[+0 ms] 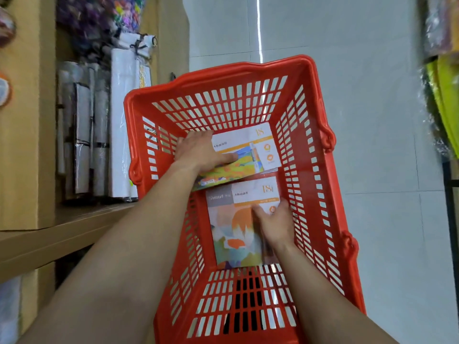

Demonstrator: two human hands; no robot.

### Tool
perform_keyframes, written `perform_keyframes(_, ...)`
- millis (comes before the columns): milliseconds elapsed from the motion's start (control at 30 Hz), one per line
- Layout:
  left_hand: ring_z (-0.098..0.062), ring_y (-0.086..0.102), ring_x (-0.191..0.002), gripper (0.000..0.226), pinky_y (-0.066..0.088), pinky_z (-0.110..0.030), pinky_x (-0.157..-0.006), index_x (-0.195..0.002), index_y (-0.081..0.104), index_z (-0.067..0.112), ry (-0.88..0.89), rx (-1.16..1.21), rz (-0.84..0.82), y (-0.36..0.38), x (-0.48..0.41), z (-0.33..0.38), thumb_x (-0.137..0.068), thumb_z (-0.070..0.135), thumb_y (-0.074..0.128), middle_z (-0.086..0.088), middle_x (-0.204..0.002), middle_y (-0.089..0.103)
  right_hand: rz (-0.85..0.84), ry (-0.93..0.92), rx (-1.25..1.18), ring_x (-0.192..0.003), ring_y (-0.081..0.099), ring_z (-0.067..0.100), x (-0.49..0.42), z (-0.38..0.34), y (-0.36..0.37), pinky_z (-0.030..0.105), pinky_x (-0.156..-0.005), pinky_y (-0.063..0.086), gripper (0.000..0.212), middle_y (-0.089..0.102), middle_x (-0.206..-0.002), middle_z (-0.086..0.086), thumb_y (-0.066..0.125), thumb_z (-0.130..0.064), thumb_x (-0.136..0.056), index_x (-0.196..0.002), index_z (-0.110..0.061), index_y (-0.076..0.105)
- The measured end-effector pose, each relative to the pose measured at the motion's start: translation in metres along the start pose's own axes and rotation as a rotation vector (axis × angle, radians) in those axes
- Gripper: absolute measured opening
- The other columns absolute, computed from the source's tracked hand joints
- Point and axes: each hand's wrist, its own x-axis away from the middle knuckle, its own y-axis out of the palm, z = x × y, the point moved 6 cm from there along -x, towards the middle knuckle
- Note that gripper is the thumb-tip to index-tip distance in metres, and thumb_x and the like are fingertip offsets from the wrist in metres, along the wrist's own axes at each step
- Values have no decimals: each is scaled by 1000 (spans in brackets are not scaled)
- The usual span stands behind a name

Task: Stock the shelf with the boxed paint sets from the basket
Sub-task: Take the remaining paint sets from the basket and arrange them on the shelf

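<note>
A red plastic basket (320,155) stands on the pale tiled floor below me. Two boxed paint sets lie inside it. The far box (250,150) is white with an orange stripe and a colourful picture; my left hand (201,151) grips its left end, thumb on top, and the box is tilted. The near box (231,227) shows pastel orange and teal shapes. My right hand (275,222) holds its right edge, fingers on top. The wooden shelf (74,219) is at my left.
The wooden shelf holds wrapped white rolls (84,145) and a tall white pack (124,120). Colourful goods fill the compartment beyond. Yellow-green items (444,95) hang at the right edge. Tiled floor (360,95) lies past the basket.
</note>
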Motion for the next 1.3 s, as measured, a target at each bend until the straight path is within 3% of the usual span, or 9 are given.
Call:
perform_keyframes(100,-27,57,-122,102,31,-58,-108,-119,57,28,-24,27,-24,9,1,-1,-47,100,47,3,-126,65,-24,13,2,-100,73,30,-9,-11,8,47,-89,60,84,73,-109,5,64,-78,-58,-116,-17,61)
perform_keyframes(267,-24,59,-116,105,31,-52,-104,-120,53,25,-20,19,-71,11,-2,-3,-48,102,45,3,-122,66,-11,77,-101,-99,73,25,2,-29,0,45,-92,58,76,74,-106,-2,63,-80,-58,-109,-23,61)
perform_keyframes(433,-26,59,-118,106,34,-51,-104,-122,51,25,-17,40,-87,8,-3,-2,-48,100,49,2,-124,66,-29,10,-28,-118,66,30,6,-47,4,53,-101,52,108,66,-129,3,44,-105,-58,-136,-30,51)
perform_keyframes(567,-28,58,-117,102,35,-53,-105,-118,52,23,-50,77,-89,8,-1,-4,-48,97,54,1,-121,65,-38,15,75,-134,53,38,3,-56,9,57,-111,41,95,56,-143,11,43,-93,-76,-156,-42,29)
perform_keyframes(700,-28,57,-112,105,42,-49,-97,-117,53,19,-82,74,-77,1,-1,-4,-45,96,56,0,-120,60,-22,8,71,-134,53,38,-3,-59,12,59,-111,40,92,57,-143,10,44,-91,-75,-153,-45,31)
perform_keyframes(900,-32,42,-136,108,41,-46,-106,-149,34,30,-10,155,-219,-1,13,-4,-60,79,71,-7,-150,36,-52,-33,84,-133,55,39,-2,-59,12,56,-108,44,79,59,-141,12,50,-78,-86,-153,-38,37)
perform_keyframes(1033,-27,55,-121,99,48,-46,-98,-131,54,29,35,143,-159,-8,24,2,-51,84,68,1,-132,58,-44,-28,34,-123,64,34,1,-59,7,49,-102,51,82,69,-130,9,50,-79,-78,-141,-27,53)
perform_keyframes(1133,-26,58,-114,96,49,-45,-92,-126,54,24,-14,164,-100,-10,35,3,-52,83,69,0,-126,63,-46,-44,59,-108,71,32,4,-52,-1,43,-93,57,47,75,-113,8,71,-46,-84,-122,-18,65)
perform_keyframes(1300,-18,59,-94,72,49,-37,-76,-110,51,24,-109,326,-18,-18,55,-1,-63,71,77,7,-107,62,-129,-84,101,-104,72,29,25,-50,-11,36,-86,54,31,72,-108,4,74,-24,-93,-112,-19,50)
